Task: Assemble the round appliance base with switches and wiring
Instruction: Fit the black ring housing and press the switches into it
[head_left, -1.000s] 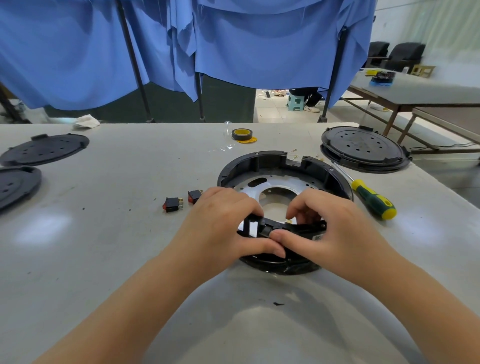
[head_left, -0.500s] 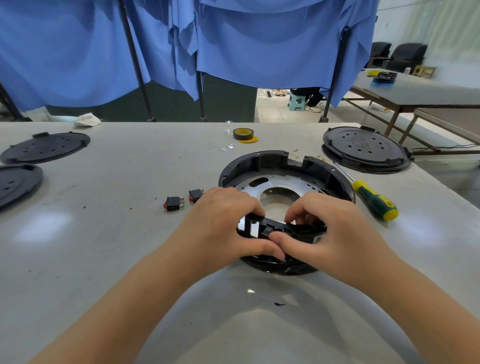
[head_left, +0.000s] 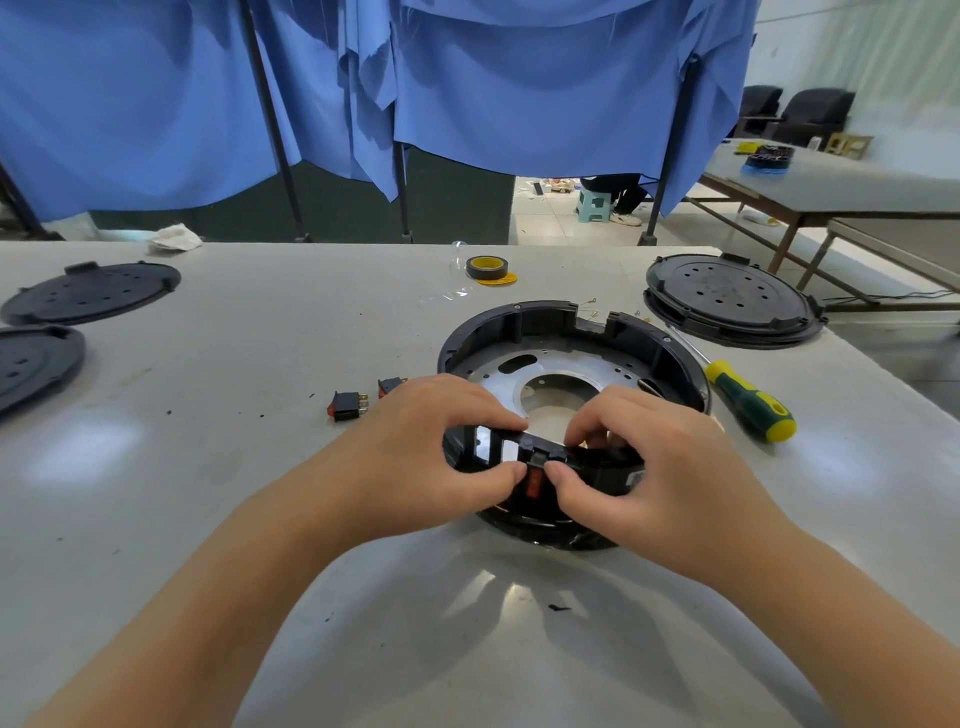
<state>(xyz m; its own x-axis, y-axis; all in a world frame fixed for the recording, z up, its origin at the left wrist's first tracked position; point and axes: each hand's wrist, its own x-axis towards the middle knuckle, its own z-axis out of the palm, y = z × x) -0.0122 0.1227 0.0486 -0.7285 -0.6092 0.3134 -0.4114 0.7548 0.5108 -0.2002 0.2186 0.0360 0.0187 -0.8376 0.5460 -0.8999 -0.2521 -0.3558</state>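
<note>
Head view: two loose rocker switches (head_left: 347, 406) wait on the table. Left hand (head_left: 415, 447) and right hand (head_left: 660, 462) each pinch the round base (head_left: 566, 332)'s near rim, thumbs flanking a red rocker switch (head_left: 533, 480) seemingly seated; wiring unseen, likely undone.
</note>
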